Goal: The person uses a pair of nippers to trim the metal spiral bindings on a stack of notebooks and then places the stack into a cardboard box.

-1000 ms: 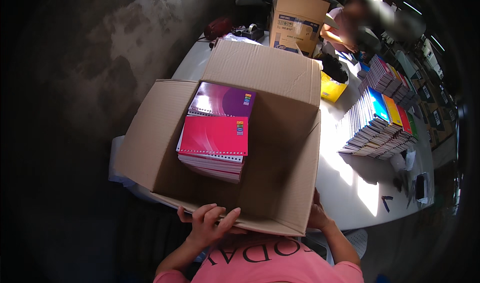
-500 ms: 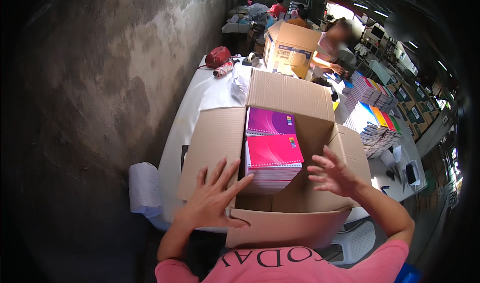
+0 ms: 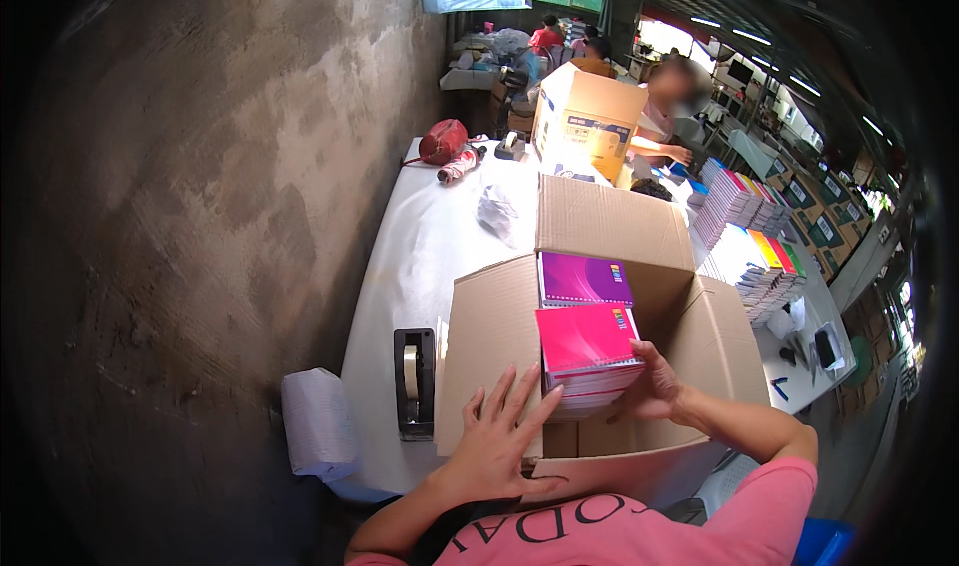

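An open cardboard box (image 3: pixel 614 211) stands on the table, its flaps folded outward. Inside, a stack of spiral notebooks with a pink cover on top (image 3: pixel 587 336) sits in front of another stack topped by a purple notebook (image 3: pixel 581 278). My left hand (image 3: pixel 499 441) is open over the left flap and near edge, fingers spread, fingertips beside the pink-topped stack. My right hand (image 3: pixel 656 384) reaches inside the box against that stack's right side, thumb near the corner of the pink cover. Its fingers are open and partly hidden low beside the stack.
A black tape dispenser (image 3: pixel 414 381) lies left of the box, and a white wrapped roll (image 3: pixel 318 421) sits at the table's left edge. Stacked notebooks (image 3: pixel 764 266) stand to the right. Beyond are another carton (image 3: pixel 589 116), a red pouch (image 3: pixel 444 141) and a person (image 3: pixel 659 116) working.
My right hand has come down from above the box to the right side of the pink-topped stack. The view has shifted left, bringing the tape dispenser into sight. My left hand stays spread.
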### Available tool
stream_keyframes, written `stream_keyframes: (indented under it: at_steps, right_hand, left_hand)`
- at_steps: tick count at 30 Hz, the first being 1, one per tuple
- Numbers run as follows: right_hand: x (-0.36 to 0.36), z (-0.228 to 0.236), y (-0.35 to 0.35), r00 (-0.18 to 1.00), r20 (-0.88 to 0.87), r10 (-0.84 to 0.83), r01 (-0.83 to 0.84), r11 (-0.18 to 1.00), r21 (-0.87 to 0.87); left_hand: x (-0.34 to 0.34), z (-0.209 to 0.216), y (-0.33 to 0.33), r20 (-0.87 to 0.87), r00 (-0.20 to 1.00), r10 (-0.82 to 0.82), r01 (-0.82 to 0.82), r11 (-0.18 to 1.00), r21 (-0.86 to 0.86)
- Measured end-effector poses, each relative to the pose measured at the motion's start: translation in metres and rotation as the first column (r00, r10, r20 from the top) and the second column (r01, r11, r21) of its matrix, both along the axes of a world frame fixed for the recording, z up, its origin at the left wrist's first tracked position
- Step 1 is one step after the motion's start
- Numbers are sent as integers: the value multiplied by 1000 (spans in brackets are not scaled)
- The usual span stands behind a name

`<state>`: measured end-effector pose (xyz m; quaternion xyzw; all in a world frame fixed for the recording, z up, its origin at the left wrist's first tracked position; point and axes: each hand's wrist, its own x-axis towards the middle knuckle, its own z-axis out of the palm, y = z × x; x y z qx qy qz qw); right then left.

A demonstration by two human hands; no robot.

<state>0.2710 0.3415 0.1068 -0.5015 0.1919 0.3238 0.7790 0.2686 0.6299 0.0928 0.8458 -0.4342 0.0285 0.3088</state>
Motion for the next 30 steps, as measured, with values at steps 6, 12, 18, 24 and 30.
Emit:
stream_keyframes:
  at_steps: [6, 12, 18, 24, 30]
  right_hand:
    - [3, -9, -18, 998, 60, 8, -14, 993, 115]
    - [5, -13, -4, 996, 81, -36, 26, 991, 133]
    - [4, -6, 9, 989, 132, -73, 30, 953, 300]
    - [4, 9, 8, 990, 105, -93, 59, 956, 288]
    - [-5, 44, 1, 984, 170, -51, 40, 997, 72]
  left_hand:
    - [29, 26, 21, -122, 990, -67, 58, 995, -77]
    - [59, 65, -9, 65, 984, -165, 151, 971, 187]
    - [56, 33, -24, 15, 983, -181, 174, 963, 205]
    - [51, 32, -24, 3, 990, -140, 137, 975, 176]
    - [51, 28, -29, -3, 993, -117, 117, 987, 108]
